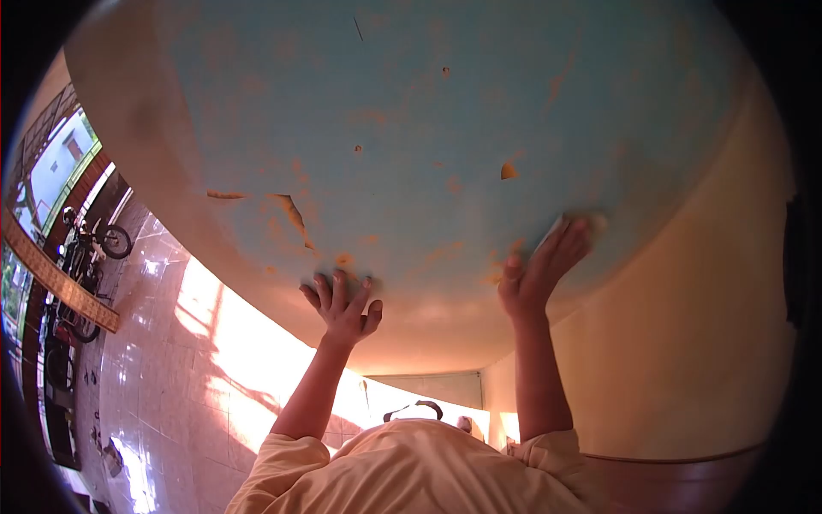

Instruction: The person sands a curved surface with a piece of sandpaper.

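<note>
Head view. The main surface is a wall (pixel 411 111), which fills the upper and central field directly in front of the person. Its finish is blue, with scattered orange-brown patches and several chipped areas. An irregular chip (pixel 294 214) lies above the left hand (pixel 342 313); a smaller chip (pixel 509 171) lies above and to the left of the right hand (pixel 548 265) in the view.

Left hand: raised to the lower part of the blue area. Fingers are spread and slightly bent, with the tips at the wall; no gap is discernible.

Right hand: raised to the wall, higher in the view than the left. The thumb is separated from the other fingers, which are extended close together and blurred at the tips. A thin, pale item (pixel 549 235) shows along the fingers; its type and the exact grip cannot be determined.

Surroundings: a tiled floor (pixel 158 343) with bright sunlit areas extends at the left. A motorcycle (pixel 77 257) is located beyond it at the far left. A yellow-orange wall section (pixel 676 343) is at the right. The person's light shirt (pixel 419 471) occupies the lower center.
</note>
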The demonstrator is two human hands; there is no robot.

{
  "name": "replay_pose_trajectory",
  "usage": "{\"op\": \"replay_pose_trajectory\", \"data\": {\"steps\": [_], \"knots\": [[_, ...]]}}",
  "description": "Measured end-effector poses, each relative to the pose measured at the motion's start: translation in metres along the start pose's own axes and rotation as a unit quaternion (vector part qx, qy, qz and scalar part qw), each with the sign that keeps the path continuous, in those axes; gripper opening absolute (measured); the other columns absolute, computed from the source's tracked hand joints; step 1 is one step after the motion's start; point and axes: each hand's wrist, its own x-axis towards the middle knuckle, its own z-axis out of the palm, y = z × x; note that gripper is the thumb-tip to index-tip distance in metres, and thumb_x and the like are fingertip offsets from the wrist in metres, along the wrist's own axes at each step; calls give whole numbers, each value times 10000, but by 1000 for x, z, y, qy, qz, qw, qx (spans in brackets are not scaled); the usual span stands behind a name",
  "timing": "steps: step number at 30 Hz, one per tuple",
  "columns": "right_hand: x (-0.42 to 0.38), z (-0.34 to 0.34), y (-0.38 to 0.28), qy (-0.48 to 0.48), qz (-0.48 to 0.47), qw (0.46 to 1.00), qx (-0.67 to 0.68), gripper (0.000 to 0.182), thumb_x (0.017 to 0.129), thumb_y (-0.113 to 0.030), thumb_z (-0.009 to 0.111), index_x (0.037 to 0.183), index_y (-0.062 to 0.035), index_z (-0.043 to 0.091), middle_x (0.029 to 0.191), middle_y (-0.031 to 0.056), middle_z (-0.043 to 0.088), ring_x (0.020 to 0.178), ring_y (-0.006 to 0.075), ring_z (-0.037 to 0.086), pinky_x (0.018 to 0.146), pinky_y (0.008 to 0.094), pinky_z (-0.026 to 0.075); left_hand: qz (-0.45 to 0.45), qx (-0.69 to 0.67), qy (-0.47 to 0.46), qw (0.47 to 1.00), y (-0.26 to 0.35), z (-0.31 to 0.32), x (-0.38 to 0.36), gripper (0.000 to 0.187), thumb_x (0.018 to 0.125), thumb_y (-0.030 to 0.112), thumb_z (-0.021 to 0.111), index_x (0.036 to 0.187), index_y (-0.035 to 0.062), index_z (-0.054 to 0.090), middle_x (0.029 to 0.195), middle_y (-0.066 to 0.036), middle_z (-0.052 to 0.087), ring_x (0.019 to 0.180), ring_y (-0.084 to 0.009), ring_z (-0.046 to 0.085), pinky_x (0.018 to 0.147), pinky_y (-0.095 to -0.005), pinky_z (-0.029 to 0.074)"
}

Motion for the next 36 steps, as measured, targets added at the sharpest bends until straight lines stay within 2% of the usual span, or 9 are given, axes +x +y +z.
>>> {"op": "replay_pose_trajectory", "data": {"steps": [3, 6, 8, 11, 13, 20, 28, 31, 36], "knots": [[23, -2, -30, 12, 5, 1000, 24, 857, 1021, -577, 312, 1542, 89, 171, 1640, 291, 58, 1507, 509, -9, 1147, 685, -47, 9, 3, -10, 1000, 0, -1, -6, 524, 973, 426, 490, 1436, 185, 537, 1625, -232, 235, 1520, -474, 69, 1173, -674, -21], [-63, 46, -43, -12, -13, 999, -33, 739, 979, -565, 400, 1351, 70, 463, 1487, 312, 352, 1383, 557, 266, 1071, 772, 105, -10, -21, -5, 1000, -2, 1, -14, 504, 940, 464, 522, 1405, 277, 577, 1614, -172, 305, 1521, -441, 136, 1181, -669, 3], [-139, 57, -59, -211, 6, 975, -62, 623, 939, -549, 468, 1162, 26, 563, 1272, 275, 474, 1195, 510, 410, 973, 779, 233, -3, -28, 0, 1000, -4, 1, -20, 508, 939, 467, 524, 1408, 278, 574, 1613, -173, 306, 1520, -441, 140, 1180, -669, 4], [-200, 87, -64, -160, -31, 984, -73, 541, 889, -521, 556, 1087, -18, 575, 1176, 240, 480, 1107, 461, 437, 925, 758, 289, 3, -45, -1, 999, -8, 4, -27, 514, 935, 465, 534, 1411, 274, 570, 1606, -181, 318, 1523, -438, 130, 1179, -668, -6], [-182, 75, -67, -179, -33, 981, -68, 540, 890, -517, 566, 1118, -28, 572, 1217, 231, 472, 1138, 465, 424, 926, 762, 285, 22, -47, -27, 998, -9, -1, -25, 559, 943, 442, 535, 1422, 155, 543, 1605, -253, 269, 1519, -480, 67, 1167, -678, -36], [35, 10, -45, -1, -89, 992, -84, 750, 987, -606, 348, 1488, -54, 421, 1616, 197, 271, 1506, 432, 175, 1158, 689, 66, -63, -62, -74, 993, 0, -41, 90, 680, 926, 450, 557, 1502, 106, 449, 1623, -262, 224, 1514, -502, 57, 1152, -661, -78], [290, -77, -21, 167, -217, 951, -145, 759, 994, -615, 394, 1574, -137, 290, 1646, 82, 251, 1521, 304, 212, 1194, 589, 151, 79, 128, 20, 988, -61, -98, 321, 662, 907, 497, 579, 1512, 260, 451, 1627, -77, 313, 1501, -385, 246, 1145, -690, 140], [350, -118, -37, 85, -114, 957, -253, 664, 1073, -402, 325, 1607, -79, 96, 1675, 132, 90, 1547, 296, 68, 1256, 469, 81, 136, 175, 78, 972, -82, -112, 387, 653, 922, 492, 562, 1517, 253, 436, 1622, -73, 315, 1495, -377, 254, 1161, -660, 176], [416, -140, -45, 86, -57, 970, -222, 657, 1079, -409, 298, 1611, -100, 70, 1681, 111, 69, 1551, 277, 50, 1260, 455, 63, 92, 190, 83, 974, -86, -137, 471, 653, 980, 529, 451, 1565, 266, 332, 1662, -67, 197, 1529, -348, 132, 1209, -602, 91]]}}
